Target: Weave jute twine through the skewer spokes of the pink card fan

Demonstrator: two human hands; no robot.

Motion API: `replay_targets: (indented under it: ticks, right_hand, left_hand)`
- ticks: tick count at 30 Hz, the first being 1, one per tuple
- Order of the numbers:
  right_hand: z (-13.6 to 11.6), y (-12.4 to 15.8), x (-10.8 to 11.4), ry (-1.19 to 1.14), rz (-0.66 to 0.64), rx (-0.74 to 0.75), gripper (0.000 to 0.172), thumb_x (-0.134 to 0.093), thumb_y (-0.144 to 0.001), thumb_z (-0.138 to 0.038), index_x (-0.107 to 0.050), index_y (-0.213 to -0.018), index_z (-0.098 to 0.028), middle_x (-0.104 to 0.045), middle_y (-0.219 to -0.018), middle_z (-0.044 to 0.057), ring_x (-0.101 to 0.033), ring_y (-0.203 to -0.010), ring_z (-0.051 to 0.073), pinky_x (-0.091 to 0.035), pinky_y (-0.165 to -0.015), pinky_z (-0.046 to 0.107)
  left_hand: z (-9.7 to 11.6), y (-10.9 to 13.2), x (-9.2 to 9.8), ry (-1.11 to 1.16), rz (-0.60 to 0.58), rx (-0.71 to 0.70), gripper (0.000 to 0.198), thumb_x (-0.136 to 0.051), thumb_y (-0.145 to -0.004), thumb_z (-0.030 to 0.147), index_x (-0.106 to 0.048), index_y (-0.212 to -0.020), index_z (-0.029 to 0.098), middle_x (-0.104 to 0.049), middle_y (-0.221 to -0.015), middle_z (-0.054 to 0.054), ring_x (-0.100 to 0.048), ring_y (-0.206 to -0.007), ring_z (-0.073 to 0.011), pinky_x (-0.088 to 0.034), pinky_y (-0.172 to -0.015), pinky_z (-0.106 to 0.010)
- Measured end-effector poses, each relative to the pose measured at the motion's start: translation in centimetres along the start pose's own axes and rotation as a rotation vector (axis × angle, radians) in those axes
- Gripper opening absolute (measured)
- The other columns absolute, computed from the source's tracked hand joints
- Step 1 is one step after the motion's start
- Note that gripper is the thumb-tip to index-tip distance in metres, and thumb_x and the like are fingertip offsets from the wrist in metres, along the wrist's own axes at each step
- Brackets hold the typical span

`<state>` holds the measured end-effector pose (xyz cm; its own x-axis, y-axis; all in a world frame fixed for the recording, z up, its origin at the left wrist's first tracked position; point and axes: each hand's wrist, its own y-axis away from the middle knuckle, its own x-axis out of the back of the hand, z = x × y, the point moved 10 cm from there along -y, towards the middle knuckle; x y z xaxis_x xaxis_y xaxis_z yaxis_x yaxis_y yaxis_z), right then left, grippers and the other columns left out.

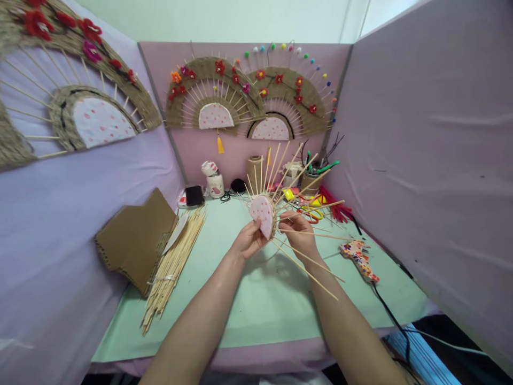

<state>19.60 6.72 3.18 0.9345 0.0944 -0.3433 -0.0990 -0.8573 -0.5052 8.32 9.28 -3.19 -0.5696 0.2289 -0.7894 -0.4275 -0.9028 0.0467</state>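
Over the middle of the table I hold a half-round fan piece (262,213), pink with small red spots, with thin wooden sticks (310,184) fanning out from its curved edge. My left hand (251,238) grips its lower straight edge, the thumb lying on the spotted face. My right hand (298,232) is among the sticks on the curved side, its fingers bent and pinched together close to the edge. Whatever those fingers hold is too small to make out. Some twine seems to run along the curved edge.
On the left lie a bundle of sticks (172,267) and folded cardboard (132,235). A flower-patterned glue gun (359,259) with a black cord rests at right. Scissors (312,214), a twine spool (254,170) and a decorated jar (215,183) are behind. Finished fans (180,112) hang on the walls.
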Motion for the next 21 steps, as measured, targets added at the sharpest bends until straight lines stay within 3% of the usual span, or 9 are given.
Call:
replay_targets:
  ticks: [7, 14, 21]
  right_hand:
    - [-1.7, 0.1, -1.0, 0.144, -0.04, 0.048, 0.014, -0.073, -0.068, -0.031, -0.067, -0.078, -0.024, -0.059, -0.083, 0.002, -0.056, -0.082, 0.017, -0.047, -0.075, 0.032]
    - [-0.5, 0.3, -1.0, 0.13, -0.082, -0.063, 0.02, -0.071, -0.069, -0.034, -0.065, -0.084, -0.023, -0.06, -0.09, 0.003, -0.057, -0.081, 0.017, -0.049, -0.075, 0.033]
    - [-0.4, 0.5, -1.6, 0.105, -0.133, -0.052, 0.025, -0.072, -0.069, -0.031, -0.063, -0.091, -0.025, -0.06, -0.097, 0.002, -0.057, -0.086, 0.016, -0.047, -0.082, 0.032]
  left_hand:
    - [-0.4, 0.0, 0.0, -0.022, 0.016, 0.003, 0.019, -0.057, -0.084, 0.021, -0.061, -0.098, 0.009, -0.068, -0.086, -0.007, -0.064, -0.071, -0.0117, -0.052, -0.07, -0.023]
    - [-0.2, 0.0, 0.0, 0.004, 0.049, -0.018, 0.022, -0.057, -0.084, 0.02, -0.06, -0.103, 0.01, -0.069, -0.088, -0.007, -0.064, -0.072, -0.0116, -0.051, -0.073, -0.023]
    - [-0.2, 0.0, 0.4, 0.015, 0.07, -0.018, 0.023, -0.053, -0.086, 0.019, -0.059, -0.105, 0.009, -0.069, -0.087, -0.008, -0.064, -0.072, -0.0118, -0.051, -0.07, -0.022]
